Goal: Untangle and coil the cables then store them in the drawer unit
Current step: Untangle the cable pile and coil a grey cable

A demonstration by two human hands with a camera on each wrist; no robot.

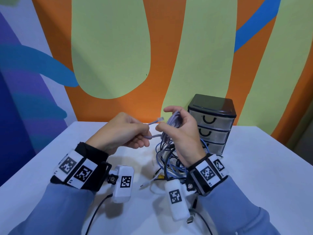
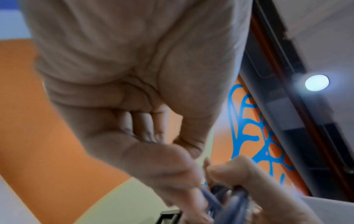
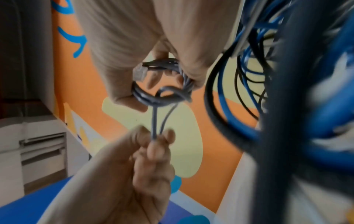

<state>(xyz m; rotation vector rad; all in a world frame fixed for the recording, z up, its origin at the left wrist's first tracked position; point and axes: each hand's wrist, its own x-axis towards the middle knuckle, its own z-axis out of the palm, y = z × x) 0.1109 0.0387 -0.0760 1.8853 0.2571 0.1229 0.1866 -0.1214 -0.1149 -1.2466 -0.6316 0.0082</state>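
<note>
A lilac network cable (image 1: 172,122) is wound into a small coil held in my right hand (image 1: 179,131) above the table. My left hand (image 1: 128,133) pinches the cable's free end, and its clear plug (image 1: 160,119) sticks out past the fingertips. In the right wrist view the coil (image 3: 162,94) sits between my right fingers, and a doubled strand runs down to the left hand (image 3: 151,145). Under my right hand a tangle of blue, black and white cables (image 1: 169,160) lies on the table. The black drawer unit (image 1: 212,122) with three clear drawers, all closed, stands behind it.
The white table (image 1: 254,167) stands against a painted orange and green wall. A black cable with a USB plug (image 1: 190,219) trails near the front edge. Another black cable (image 1: 96,211) runs toward me on the left.
</note>
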